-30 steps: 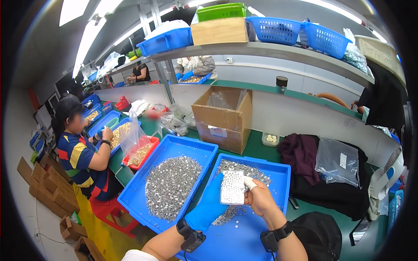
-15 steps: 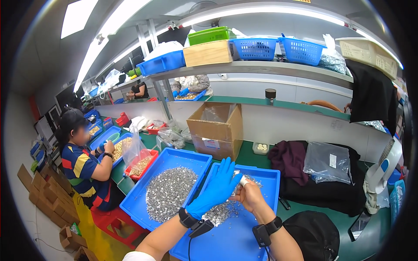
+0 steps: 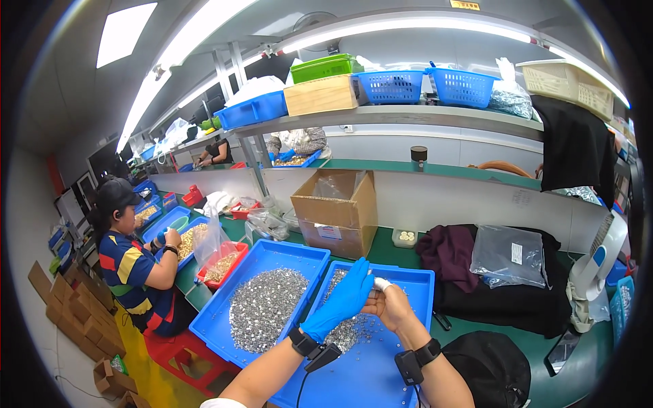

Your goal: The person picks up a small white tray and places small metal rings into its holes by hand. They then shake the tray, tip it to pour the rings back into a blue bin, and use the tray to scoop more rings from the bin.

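My left hand [image 3: 341, 299], in a blue glove, is over the right-hand blue tray [image 3: 320, 382] with its fingers stretched out and held together. Against its edge is my bare right hand [image 3: 390, 307], palm turned up and thumb raised, with a white wrap [image 3: 383, 283] on the thumb. The right fingertips are partly hidden behind the glove; whether small parts lie in the palm I cannot make out. Below both hands, small silvery metal parts [image 3: 345, 334] lie scattered in this tray. A larger heap of similar parts [image 3: 266, 307] fills the middle of the left-hand blue tray [image 3: 212, 325].
An open cardboard box [image 3: 337, 231] stands behind the trays. To the right are dark cloths with a clear plastic bag [image 3: 510, 253], a black bag [image 3: 486, 370] and a white fan [image 3: 598, 258]. A co-worker [image 3: 136, 262] sits at the left, near a red tray [image 3: 224, 265].
My left fingers have tipped slightly rightward and lower, closer over the right hand. The right hand has turned its palm more upward. The view has shifted slightly; the co-worker's hands have moved up.
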Demonstrator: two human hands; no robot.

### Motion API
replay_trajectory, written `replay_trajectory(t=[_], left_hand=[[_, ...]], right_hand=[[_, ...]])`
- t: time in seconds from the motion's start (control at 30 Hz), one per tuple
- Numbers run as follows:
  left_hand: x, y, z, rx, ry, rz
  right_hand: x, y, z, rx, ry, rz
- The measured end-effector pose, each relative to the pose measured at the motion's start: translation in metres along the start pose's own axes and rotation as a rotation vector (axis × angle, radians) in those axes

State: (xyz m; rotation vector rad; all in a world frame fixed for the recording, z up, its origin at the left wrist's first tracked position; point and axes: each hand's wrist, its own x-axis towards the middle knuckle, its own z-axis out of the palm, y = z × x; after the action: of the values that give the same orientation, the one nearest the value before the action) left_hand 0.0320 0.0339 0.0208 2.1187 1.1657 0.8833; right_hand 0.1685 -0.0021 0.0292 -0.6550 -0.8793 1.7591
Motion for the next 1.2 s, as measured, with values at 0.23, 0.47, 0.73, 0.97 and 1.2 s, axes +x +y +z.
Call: replay_trajectory(t=[0.23,0.47,0.73,0.97,1.2], left_hand=[[-0.020,0.003,0.020,-0.932,0.071,-0.134],[-0.030,-0.021,0.012,-1.898,-0.264,0.568],[-0.068,-0.084,-0.002,-1.838,0.192,0.273],[-0.089,-0.061,-0.043,-0.374,0.372,-0.183],[-0.111,-0.043,-0.051,-1.825,0.418,-0.156]], right_hand=[[-0.009,-0.005,0.022,-0.958,0.067,-0.221],[0.006,-0.002,0.086,-2.077,0.172,-0.496],[0.026,0.043,0.121,-2.118,-0.003,-0.542],[0.016,0.009,0.153,-1.866,-0.031,-0.303],[0.002,0.027,0.140,-1.885,-0.328,-0.607]])
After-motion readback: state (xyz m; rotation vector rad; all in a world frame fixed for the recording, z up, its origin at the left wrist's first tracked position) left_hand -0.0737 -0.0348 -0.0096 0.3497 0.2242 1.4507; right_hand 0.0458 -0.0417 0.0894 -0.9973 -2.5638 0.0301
